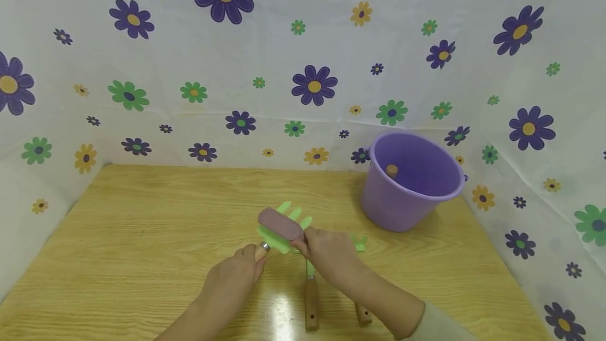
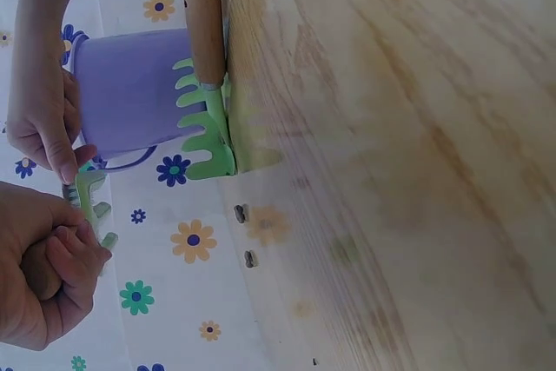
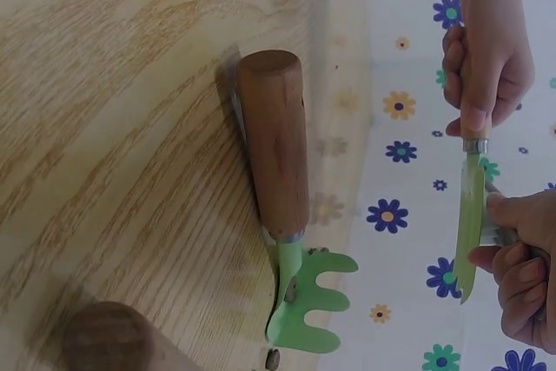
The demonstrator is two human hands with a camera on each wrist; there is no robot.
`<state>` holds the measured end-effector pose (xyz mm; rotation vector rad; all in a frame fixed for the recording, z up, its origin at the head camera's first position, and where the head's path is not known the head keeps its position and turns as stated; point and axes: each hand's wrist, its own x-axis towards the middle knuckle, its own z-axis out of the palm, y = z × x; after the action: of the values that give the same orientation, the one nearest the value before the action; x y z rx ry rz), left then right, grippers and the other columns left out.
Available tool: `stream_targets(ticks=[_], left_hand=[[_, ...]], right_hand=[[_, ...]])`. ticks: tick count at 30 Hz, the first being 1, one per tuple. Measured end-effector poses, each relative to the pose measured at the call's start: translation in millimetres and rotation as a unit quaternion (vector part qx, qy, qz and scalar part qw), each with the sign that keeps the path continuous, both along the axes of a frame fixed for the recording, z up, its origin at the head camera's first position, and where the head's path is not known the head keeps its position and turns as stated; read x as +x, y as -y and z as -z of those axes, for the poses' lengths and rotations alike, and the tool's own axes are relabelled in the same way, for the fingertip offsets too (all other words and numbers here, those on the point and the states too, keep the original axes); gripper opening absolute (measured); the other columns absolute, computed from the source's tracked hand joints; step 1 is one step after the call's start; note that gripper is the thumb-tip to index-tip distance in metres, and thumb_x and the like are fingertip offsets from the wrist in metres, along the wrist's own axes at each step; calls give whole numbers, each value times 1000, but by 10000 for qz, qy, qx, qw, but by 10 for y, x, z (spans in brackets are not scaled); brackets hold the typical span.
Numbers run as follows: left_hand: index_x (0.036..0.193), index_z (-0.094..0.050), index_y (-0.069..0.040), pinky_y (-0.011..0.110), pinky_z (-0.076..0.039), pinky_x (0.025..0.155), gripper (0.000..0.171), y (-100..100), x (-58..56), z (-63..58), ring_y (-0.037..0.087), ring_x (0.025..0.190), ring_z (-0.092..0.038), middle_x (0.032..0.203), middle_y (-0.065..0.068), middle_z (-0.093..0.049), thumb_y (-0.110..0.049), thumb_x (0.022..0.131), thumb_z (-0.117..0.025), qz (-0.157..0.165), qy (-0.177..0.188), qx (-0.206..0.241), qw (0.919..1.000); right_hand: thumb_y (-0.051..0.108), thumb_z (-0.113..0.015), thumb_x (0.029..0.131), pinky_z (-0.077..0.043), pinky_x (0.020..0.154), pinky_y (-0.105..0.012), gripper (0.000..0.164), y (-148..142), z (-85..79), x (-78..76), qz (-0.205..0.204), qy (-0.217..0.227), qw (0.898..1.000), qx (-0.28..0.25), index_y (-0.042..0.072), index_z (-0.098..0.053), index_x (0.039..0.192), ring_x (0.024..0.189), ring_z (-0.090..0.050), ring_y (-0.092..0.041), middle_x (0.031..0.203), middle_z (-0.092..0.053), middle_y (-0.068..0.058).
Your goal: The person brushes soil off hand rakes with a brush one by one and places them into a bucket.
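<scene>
My left hand (image 1: 232,278) grips the wooden handle (image 1: 261,252) of a hand fork with a light green head (image 1: 273,239) and broad tines. My right hand (image 1: 333,254) holds a brush (image 1: 280,223) with a dull pinkish-brown back, laid across the fork's head. In the right wrist view the green head (image 3: 470,223) shows edge-on, with the right hand's fingers (image 3: 521,275) close beside it. Most of the brush's bristles are hidden there. Both hands are held above the wooden table.
Two more green tools with wooden handles (image 1: 311,304) (image 1: 363,313) lie on the table (image 1: 142,236) under the right forearm. Small brown clumps (image 2: 241,214) sit near them. At the back right stands a purple bucket (image 1: 397,209) with a wooden handle end (image 1: 391,171) inside. Flowered sheeting (image 1: 265,57) surrounds the table.
</scene>
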<state>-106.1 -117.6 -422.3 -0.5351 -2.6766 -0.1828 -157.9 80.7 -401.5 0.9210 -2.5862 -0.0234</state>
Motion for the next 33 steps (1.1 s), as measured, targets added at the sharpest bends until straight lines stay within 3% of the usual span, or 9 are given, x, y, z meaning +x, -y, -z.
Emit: stream_targets(ticks=[6,18,27,33], left_hand=[[78,-52,1,9,-25,30,28,-11,15,-9,2,38,-28,53,-2,-38,-19,85,-71,-39,-69,208,9998],[75,-50,-1,16,-31,28,29,10,18,27,4,38,-32,54,0,-40,-17,80,-74,-59,-399,399,9984],[76,-49,-2,17,-30,28,29,22,49,36,5,39,-32,55,-1,-39,-17,82,-73,-143,-130,513,9985],[77,-50,-1,14,-28,29,28,27,62,30,4,39,-30,55,-1,-39,-17,82,-73,-156,22,568,9983]], right_hand=[[43,-56,92,-24,31,-15,39,-56,5,-60,219,69,9997,-38,13,-52,66,38,-33,-4,48,-45,6],[39,-61,89,-28,32,-14,36,-136,14,-171,205,-91,9994,-251,10,-58,68,36,-38,-5,48,-48,6],[42,-59,90,-26,32,-15,40,-181,34,-237,397,-105,9989,-228,11,-57,65,36,-33,-5,45,-41,7],[41,-60,90,-28,32,-17,38,-210,44,-244,532,-47,9978,-401,9,-60,69,37,-39,-8,47,-46,4]])
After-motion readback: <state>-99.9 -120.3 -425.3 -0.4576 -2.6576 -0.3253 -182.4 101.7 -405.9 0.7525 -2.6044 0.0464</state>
